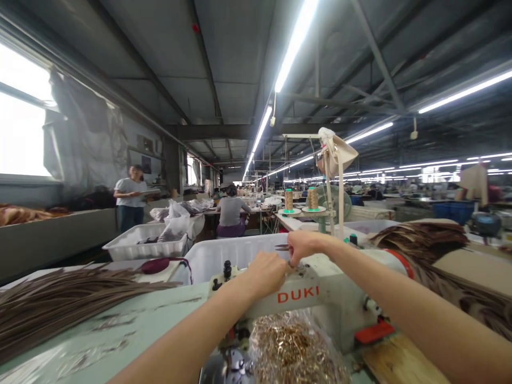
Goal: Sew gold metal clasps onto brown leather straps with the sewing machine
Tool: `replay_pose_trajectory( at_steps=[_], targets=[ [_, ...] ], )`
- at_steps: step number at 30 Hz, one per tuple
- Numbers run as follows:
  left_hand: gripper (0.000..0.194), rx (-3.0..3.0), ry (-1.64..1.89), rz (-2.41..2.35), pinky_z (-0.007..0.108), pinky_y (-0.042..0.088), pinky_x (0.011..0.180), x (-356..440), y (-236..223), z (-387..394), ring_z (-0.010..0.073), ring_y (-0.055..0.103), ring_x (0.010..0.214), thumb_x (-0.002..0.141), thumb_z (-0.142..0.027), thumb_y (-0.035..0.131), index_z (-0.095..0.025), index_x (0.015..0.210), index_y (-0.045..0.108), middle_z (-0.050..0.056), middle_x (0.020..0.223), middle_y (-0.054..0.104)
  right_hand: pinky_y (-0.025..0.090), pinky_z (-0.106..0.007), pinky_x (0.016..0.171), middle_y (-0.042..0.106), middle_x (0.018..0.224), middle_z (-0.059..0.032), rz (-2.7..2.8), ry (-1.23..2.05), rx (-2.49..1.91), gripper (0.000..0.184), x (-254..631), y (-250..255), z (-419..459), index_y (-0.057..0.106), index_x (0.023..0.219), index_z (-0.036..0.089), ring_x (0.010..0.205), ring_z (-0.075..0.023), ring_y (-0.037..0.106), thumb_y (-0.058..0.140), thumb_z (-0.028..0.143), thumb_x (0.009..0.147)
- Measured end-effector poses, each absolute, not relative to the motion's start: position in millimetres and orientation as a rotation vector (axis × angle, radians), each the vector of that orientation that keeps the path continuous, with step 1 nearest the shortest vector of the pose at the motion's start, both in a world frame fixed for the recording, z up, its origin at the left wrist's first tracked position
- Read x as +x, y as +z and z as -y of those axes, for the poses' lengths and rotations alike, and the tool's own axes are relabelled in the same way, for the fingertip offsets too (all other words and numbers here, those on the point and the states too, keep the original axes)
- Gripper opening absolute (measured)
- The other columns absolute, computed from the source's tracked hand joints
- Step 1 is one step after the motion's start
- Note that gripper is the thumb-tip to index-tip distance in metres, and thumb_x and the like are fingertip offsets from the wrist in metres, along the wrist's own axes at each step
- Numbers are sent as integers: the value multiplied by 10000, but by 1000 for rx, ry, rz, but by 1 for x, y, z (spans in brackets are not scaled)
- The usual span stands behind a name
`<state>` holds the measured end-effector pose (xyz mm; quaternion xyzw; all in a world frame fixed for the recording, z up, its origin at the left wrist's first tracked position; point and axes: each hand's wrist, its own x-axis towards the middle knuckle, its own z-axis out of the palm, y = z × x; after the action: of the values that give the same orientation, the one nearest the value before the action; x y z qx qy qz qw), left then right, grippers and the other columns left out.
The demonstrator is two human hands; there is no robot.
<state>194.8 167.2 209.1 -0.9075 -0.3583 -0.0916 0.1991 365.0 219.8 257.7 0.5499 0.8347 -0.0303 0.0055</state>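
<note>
Both of my hands meet above the arm of a white sewing machine [332, 285] marked DUKI. My right hand [303, 246] is closed around small scissors [282, 247], whose dark blades point left. Just left of it and a little lower, my left hand [267, 273] is closed with its fingertips pinched together. What sits in that pinch is too small to make out. Below the machine arm lies a clear plastic bag of gold-coloured metal pieces [294, 346].
Brown fabric strips [68, 298] cover the table's left side; more brown strips [424, 240] lie at right. A white bin [236, 250] stands behind the machine. Thread cones [288, 200] sit on a stand beyond. One person [231, 210] sits ahead; another [131, 197] stands left.
</note>
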Motion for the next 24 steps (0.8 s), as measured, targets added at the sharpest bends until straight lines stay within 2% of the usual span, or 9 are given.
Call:
replay_pose_trajectory(
  at_steps=[4, 8, 13, 17, 21, 24],
  targets=[
    [392, -2544, -268, 970, 350, 480, 620, 195, 208, -169, 302, 669, 739, 792, -128, 451, -295, 1069, 672, 98, 762, 699, 339, -210, 483, 616, 662, -11, -2560, -69, 1828, 197, 367, 261, -215, 683, 737, 126, 593, -134, 528, 684, 259, 591],
    [419, -2531, -290, 957, 345, 481, 609, 195, 207, -172, 298, 671, 725, 784, -127, 453, -302, 1104, 657, 102, 765, 703, 351, -195, 498, 628, 682, 13, -2562, -100, 1797, 228, 366, 264, -210, 684, 731, 155, 623, -132, 544, 725, 246, 526],
    [420, -2532, -285, 953, 336, 473, 596, 194, 206, -172, 292, 671, 706, 788, -140, 456, -331, 1106, 652, 91, 741, 703, 352, -201, 485, 585, 580, 10, -2539, -134, 1860, 180, 368, 263, -210, 678, 713, 142, 559, -129, 526, 692, 276, 593],
    [412, -2528, -278, 972, 342, 476, 621, 194, 205, -173, 296, 670, 745, 792, -144, 445, -321, 1098, 656, 101, 795, 709, 354, -193, 498, 586, 597, 21, -2578, -174, 1846, 210, 368, 260, -211, 668, 692, 154, 573, -124, 527, 738, 279, 539],
    [432, -2540, -271, 956, 356, 476, 607, 193, 205, -173, 307, 669, 722, 785, -140, 437, -326, 1115, 646, 102, 768, 708, 332, -203, 474, 566, 594, 10, -2587, -159, 1904, 181, 366, 259, -209, 641, 670, 143, 559, -125, 507, 704, 289, 583],
    [454, -2547, -288, 957, 364, 478, 612, 194, 204, -173, 308, 671, 741, 783, -138, 427, -341, 1133, 634, 100, 810, 715, 315, -201, 474, 575, 633, 11, -2640, -161, 1882, 191, 368, 257, -205, 621, 646, 149, 596, -127, 504, 729, 255, 530]
  ],
)
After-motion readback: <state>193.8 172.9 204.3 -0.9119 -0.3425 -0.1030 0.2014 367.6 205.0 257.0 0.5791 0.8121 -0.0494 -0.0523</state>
